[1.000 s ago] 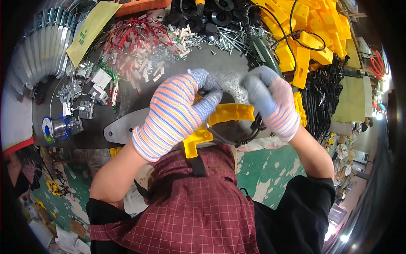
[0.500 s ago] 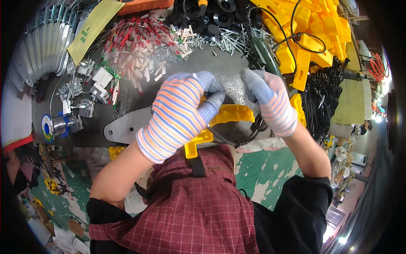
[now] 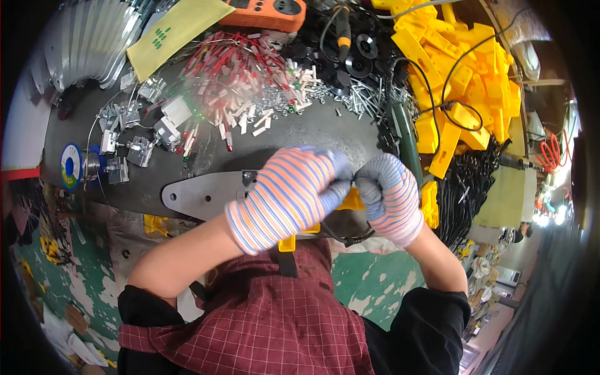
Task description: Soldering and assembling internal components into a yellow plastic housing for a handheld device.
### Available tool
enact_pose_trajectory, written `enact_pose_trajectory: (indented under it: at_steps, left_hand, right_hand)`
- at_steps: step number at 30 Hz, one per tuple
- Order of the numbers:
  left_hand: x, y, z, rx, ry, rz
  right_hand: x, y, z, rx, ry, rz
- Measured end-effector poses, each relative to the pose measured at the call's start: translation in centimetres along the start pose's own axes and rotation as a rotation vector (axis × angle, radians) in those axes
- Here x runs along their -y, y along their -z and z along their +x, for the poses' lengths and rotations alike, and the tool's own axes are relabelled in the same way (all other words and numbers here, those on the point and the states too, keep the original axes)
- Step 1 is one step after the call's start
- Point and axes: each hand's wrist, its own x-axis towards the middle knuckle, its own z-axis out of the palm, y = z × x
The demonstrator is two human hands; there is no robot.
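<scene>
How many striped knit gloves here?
2: one blue-orange striped knit glove on the left hand, one on the right hand, both by a yellow plastic part. No others visible.

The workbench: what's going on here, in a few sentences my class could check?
A person in striped gloves works at a dark bench, left hand and right hand close together, fingers curled. Anything pinched between the fingertips is hidden. A yellow plastic part shows between the hands, partly covered; a flat metal plate lies left of it. Screws and yellow pieces are heaped beyond.
</scene>
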Motion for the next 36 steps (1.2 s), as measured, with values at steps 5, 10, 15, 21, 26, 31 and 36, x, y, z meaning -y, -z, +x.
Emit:
enact_pose_trajectory:
  at_steps: [5,10,15,21,26,31,36]
  left_hand:
    - [0.5,-1.6,-0.4,-0.253,-0.247,0.029]
    - [0.6,-0.7,0.0,-0.043,-0.07,-0.271]
    - [0.8,-0.6,0.0,-0.039,-0.029,-0.295]
    - [1.4,-0.7,-0.3,0.006,-0.071,-0.244]
    - [1.4,-0.7,-0.3,0.018,-0.085,-0.23]
    - [1.2,-0.5,-0.5,0.016,-0.078,-0.213]
    - [1.1,-0.7,-0.4,0.024,-0.097,-0.225]
  right_hand:
    - [0.0,3.9,2.4,0.474,-0.658,0.552]
    - [-2.8,0.1,6.9,0.128,-0.526,0.401]
    - [-4.1,-4.5,12.7,0.076,-0.269,0.131]
    - [-2.5,-4.4,12.4,0.354,-0.025,0.224]
    - [-2.2,-5.3,13.1,0.407,0.183,-0.019]
    - [-1.7,-6.0,14.0,0.404,0.311,-0.127]
    - [-1.2,-6.7,14.0,0.49,0.301,-0.125]
